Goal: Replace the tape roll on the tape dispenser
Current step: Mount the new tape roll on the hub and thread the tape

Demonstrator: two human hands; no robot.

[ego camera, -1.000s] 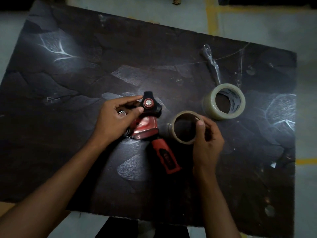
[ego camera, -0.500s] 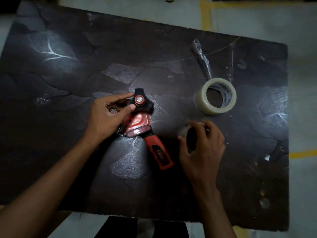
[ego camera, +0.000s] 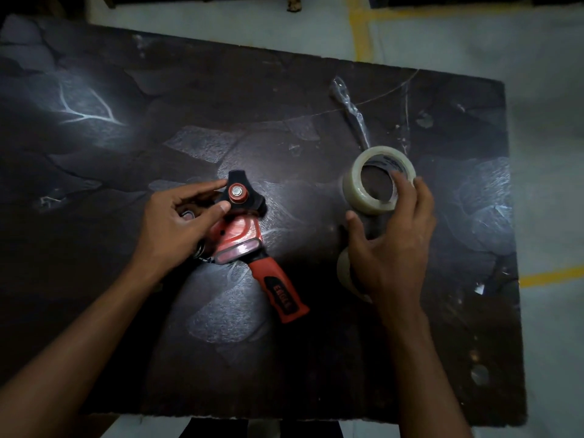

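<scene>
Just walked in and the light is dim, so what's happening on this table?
A person is swapping the tape on a red tape dispenser. The left hand steadies it near its bare black hub. The right hand reaches over the full tape roll, fingers on its rim. The used-up roll lies on the table, partly under that hand. Nothing is mounted yet.

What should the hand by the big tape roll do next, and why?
Probably close the right hand on the full tape roll and carry it to the dispenser. Its fingers already touch the roll, the dispenser's hub is bare, and the left hand steadies it.
</scene>
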